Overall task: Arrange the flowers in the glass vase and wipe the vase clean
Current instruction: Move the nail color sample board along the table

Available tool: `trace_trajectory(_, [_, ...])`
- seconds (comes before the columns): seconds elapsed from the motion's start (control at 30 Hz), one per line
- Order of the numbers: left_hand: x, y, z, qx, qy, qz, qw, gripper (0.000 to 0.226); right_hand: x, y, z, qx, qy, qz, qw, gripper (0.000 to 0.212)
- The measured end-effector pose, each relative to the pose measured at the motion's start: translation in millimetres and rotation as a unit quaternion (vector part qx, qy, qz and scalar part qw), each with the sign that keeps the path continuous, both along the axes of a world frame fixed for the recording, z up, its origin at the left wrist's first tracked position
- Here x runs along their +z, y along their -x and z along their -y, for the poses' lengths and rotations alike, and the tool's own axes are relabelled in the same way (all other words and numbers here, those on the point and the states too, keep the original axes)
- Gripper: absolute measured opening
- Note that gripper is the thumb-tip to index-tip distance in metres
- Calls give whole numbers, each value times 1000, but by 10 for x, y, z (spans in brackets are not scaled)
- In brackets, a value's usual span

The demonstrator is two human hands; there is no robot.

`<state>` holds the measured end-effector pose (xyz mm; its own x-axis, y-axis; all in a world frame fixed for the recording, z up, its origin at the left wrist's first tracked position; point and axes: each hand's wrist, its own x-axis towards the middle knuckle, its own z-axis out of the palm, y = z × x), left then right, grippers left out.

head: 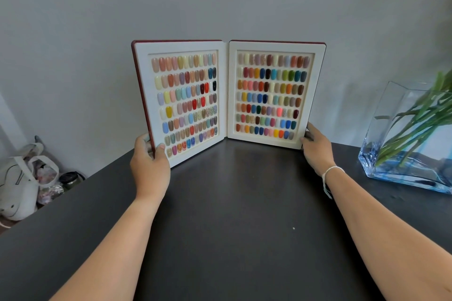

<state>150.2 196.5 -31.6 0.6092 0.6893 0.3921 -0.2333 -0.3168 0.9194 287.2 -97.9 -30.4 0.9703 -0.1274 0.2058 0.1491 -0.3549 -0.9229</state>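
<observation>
A rectangular glass vase (381, 129) with water in its bottom stands at the right edge of the dark table (232, 203). Green flower stems (415, 127) lean inside it; the blooms are cut off by the frame. At the table's far corner an open nail colour sample book (227, 95) stands upright, with rows of coloured nail tips on both pages. My left hand (150, 161) grips the book's lower left edge. My right hand (316, 148) holds its lower right edge. Both hands are well left of the vase.
A grey wall rises close behind the table. Beyond the table's left edge, lower down, lie a white bag (19, 183), a printed pouch (47, 178) and a dark jar (71, 179). A white string bracelet (329, 173) circles my right wrist.
</observation>
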Motion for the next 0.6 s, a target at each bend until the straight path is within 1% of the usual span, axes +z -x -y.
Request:
trace_trajectory(0.33, [-9, -24, -3, -2, -7, -10, 1000, 24, 9, 11, 4, -37, 1, -1, 999, 39])
trace_trajectory(0.6, [-9, -18, -16, -2, -5, -3, 1000, 27, 27, 41, -21, -49, 9, -1, 999, 38])
